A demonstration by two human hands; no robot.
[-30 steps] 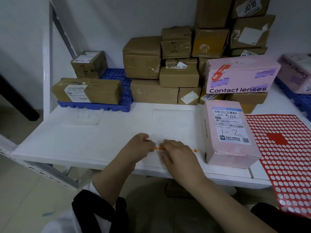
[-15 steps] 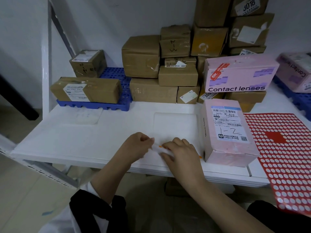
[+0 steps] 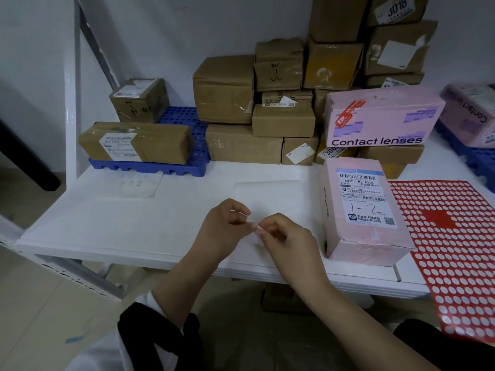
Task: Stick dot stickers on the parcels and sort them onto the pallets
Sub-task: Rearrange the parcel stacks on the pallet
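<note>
Above the white table's front edge [image 3: 160, 253], my left hand [image 3: 223, 230] and my right hand [image 3: 290, 241] meet fingertip to fingertip, and both pinch a small white sticker strip [image 3: 253, 228] between them. No orange dots show on the strip from this angle. Just right of my right hand a pink parcel [image 3: 367, 210] lies with a label marked "1-2" facing up. A red sticker sheet [image 3: 455, 250] full of pale dots lies to its right, overhanging the table edge.
A blue pallet [image 3: 187, 159] at back left carries two brown boxes [image 3: 136, 143]. Stacked brown parcels [image 3: 241, 103] and a pink "Contact lenses" box [image 3: 383, 116] fill the back. Another blue pallet [image 3: 482, 159] with a pink parcel sits at far right.
Both hands rose off the table with the strip. The orange dots seen on it on the table surface are no longer visible.
</note>
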